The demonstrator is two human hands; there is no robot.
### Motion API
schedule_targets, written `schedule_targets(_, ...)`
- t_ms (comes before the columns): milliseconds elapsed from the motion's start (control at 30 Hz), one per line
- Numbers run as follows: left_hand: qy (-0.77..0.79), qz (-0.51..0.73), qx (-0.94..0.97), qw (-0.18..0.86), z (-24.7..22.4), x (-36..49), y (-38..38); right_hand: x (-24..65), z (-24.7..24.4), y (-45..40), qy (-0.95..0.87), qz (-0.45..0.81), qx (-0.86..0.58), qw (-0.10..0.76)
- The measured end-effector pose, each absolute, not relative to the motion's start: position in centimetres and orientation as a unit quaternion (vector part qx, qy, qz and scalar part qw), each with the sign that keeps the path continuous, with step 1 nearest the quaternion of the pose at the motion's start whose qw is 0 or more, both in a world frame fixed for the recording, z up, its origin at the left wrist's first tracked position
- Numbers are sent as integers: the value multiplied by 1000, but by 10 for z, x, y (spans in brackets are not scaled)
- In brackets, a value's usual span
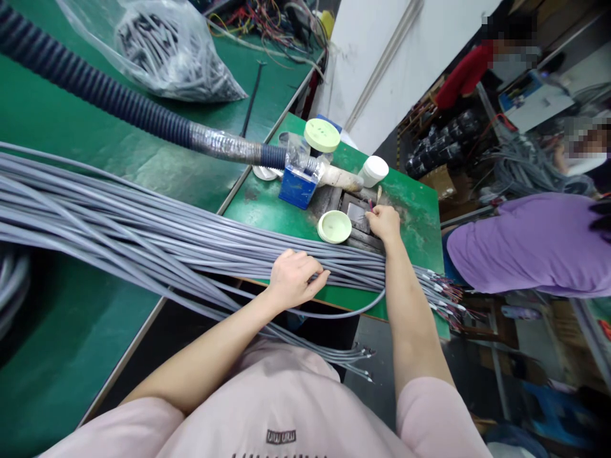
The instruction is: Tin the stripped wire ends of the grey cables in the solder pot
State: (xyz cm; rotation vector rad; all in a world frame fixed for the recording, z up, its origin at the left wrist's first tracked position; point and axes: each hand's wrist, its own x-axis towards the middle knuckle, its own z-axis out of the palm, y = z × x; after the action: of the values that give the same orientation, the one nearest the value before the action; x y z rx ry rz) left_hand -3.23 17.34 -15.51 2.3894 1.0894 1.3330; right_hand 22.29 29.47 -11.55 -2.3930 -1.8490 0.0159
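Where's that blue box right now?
In the head view, the blue box sits on the green bench under the ribbed hose's end, left of the right hand.

Long grey sheathed cables [157, 222] lie in a loose, fanned bundle.

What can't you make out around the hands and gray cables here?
Head view:
What the right hand pinches: hidden by its fingers.
The cable tips: too small and blurred.
The metal fixture: partly hidden by the right hand and cables.
Colored wires: cut off by the top edge.
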Motion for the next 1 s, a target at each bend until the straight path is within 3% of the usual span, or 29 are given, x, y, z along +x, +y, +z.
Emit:
schedule_targets(433, 368, 455, 805, 99, -155, -32, 174, 223, -115, 295, -604, 9, -793, 77)
schedule_targets(600, 368, 455, 804, 107, -156, -32, 174, 216, -97, 276, -621, 34, -757, 202)
schedule_targets(800, 366, 469, 795, 121, -157, -33, 175, 183, -76, 204, -603, 191, -659, 407)
schedule_targets(900, 357, 498, 757, 228, -152, -29, 170, 160, -73, 164, -564, 266, -621, 475)
schedule_targets(1000, 332, 526, 634, 461, -145, -18, 157, 140, -77, 135, -530, 325, -591, 514)
